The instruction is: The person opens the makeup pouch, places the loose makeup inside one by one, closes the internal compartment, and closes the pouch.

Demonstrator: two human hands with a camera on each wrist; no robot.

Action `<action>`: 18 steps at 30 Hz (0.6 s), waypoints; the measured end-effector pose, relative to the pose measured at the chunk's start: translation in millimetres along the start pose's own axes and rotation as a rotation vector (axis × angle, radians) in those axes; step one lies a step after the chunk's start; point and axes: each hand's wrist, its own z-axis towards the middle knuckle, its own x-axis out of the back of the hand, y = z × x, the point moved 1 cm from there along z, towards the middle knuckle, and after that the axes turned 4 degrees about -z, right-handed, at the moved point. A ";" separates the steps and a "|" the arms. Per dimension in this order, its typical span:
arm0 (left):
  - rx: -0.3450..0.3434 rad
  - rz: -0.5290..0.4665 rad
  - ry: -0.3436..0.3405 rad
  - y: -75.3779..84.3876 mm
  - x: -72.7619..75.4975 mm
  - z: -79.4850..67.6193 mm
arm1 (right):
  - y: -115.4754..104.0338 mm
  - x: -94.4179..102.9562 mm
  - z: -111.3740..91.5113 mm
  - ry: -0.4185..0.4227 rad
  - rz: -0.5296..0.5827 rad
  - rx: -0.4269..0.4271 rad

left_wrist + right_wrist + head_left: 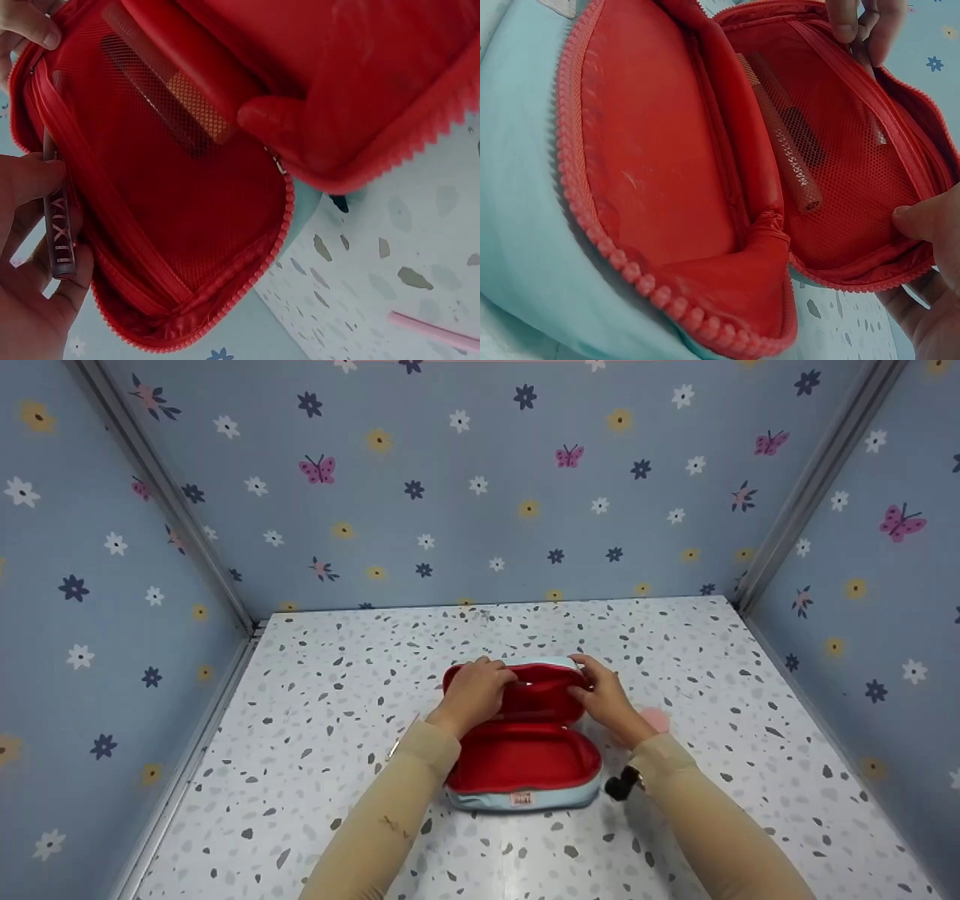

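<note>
A light blue zip pouch (555, 799) with a red lining lies unzipped on the table, its lid raised. My left hand (474, 694) pinches a slim lettered cosmetic tube (59, 232) at the lid's zipped mesh pocket (202, 217). In the right wrist view, the tube's far end shows behind the mesh. My right hand (606, 701) grips the lid's right edge, thumb inside and fingers behind. Through the mesh show a pinkish-brown lettered tube (791, 154) and a darker slim item (804, 135) beside it. The red lower compartment (660, 165) faces up.
A pink round item (655, 720) lies partly behind my right wrist, and a black object (621, 784) sits by that sleeve. Beside my left wrist is a thin item (394, 745). Flower-patterned walls (480, 525) enclose the speckled table (322, 720) at the back and sides.
</note>
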 end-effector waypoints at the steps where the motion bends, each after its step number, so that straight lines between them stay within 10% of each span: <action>1: -0.003 0.001 -0.006 0.5 -1.1 0.3 | 0.1 -0.2 0.0 0.003 -0.005 0.003; 18: 0.093 -0.186 -0.079 -3.4 -14.1 -0.8 | 0.8 -2.9 1.4 0.021 -0.012 0.025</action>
